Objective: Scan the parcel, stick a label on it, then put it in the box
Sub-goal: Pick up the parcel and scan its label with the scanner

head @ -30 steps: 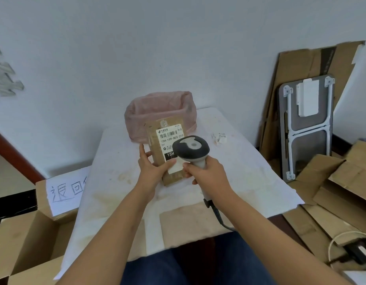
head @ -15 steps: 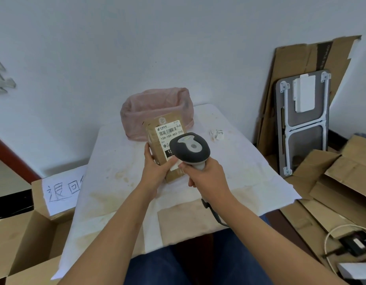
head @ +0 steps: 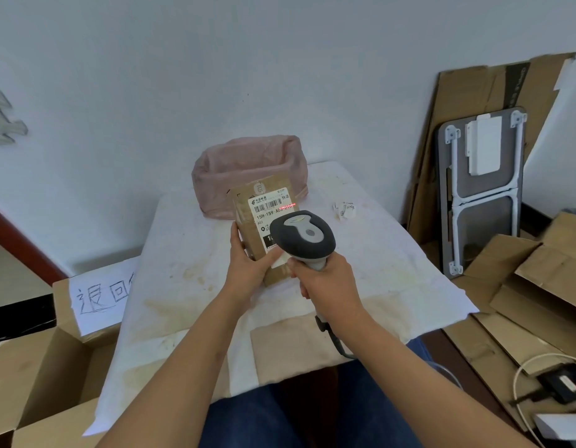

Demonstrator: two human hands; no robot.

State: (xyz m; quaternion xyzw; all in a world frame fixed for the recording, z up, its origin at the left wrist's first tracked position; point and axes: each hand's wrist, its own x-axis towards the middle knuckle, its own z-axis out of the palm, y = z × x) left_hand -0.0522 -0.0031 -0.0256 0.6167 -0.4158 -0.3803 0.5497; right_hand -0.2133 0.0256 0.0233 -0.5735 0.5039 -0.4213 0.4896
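My left hand holds a brown paper parcel upright above the table, its white shipping label with a barcode facing me. My right hand grips a grey handheld scanner just in front of the parcel's lower right. A red scan line shows on the label's right side, at the barcode. The scanner head hides part of the label. A few small white labels lie on the table to the right. An open cardboard box with a handwritten paper sign stands on the floor at the left.
A pink plastic-lined bin stands at the back of the white-covered table. Flattened cardboard and a folded grey table lean on the right. A black device with a white cable lies on the floor.
A red scan line has appeared on the label. The parcel and scanner have stayed close together, the scanner head tipped a little more toward the barcode.
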